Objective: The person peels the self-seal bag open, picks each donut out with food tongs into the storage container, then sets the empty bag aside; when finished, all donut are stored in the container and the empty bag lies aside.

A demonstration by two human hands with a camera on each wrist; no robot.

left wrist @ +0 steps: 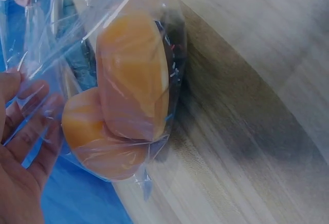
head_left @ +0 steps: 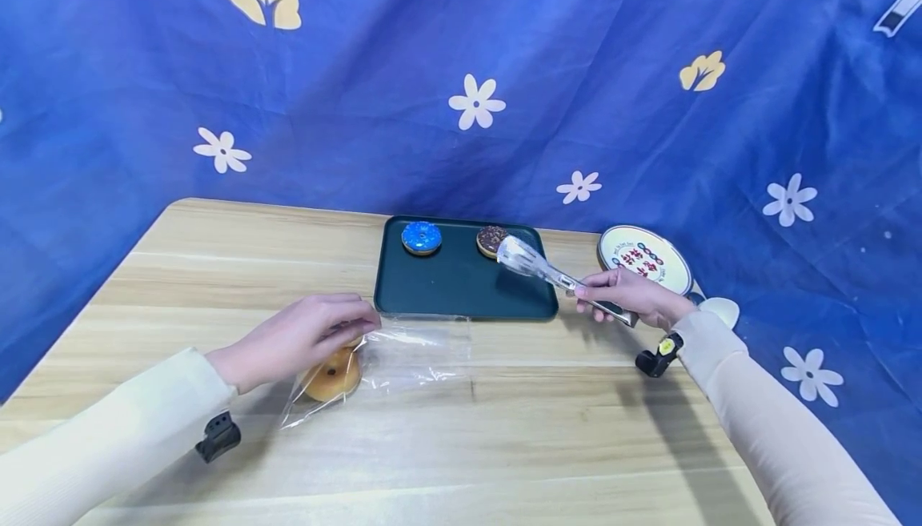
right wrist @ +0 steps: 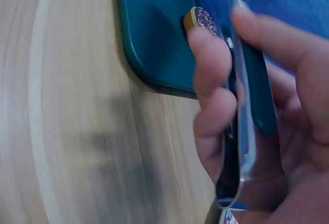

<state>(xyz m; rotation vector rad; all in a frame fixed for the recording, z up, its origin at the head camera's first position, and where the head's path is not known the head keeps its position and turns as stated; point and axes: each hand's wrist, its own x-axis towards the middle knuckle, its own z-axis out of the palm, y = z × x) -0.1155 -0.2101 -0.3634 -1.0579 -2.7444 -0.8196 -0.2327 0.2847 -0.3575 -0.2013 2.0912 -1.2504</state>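
Note:
My left hand (head_left: 306,339) pinches the top edge of a clear plastic bag (head_left: 418,358) between thumb and fingers. Inside the bag, golden doughnuts (left wrist: 132,75) lean against each other; one has dark icing with sprinkles on its far face. Metal tongs (head_left: 533,263) are gripped in my right hand (head_left: 634,295), thumb on one arm and fingers curled round the other. The tong heads overlap the edge of a chocolate doughnut (head_left: 490,239) with sprinkles. That doughnut and a blue-iced doughnut (head_left: 421,238) sit on a dark green tray (head_left: 446,290).
A white plate (head_left: 643,258) with a red and blue print is at the table's back right. Beside it a white spoon-like piece (head_left: 723,311) is partly hidden by the right wrist. Blue flowered cloth (head_left: 403,110) hangs behind the wooden table (head_left: 432,462).

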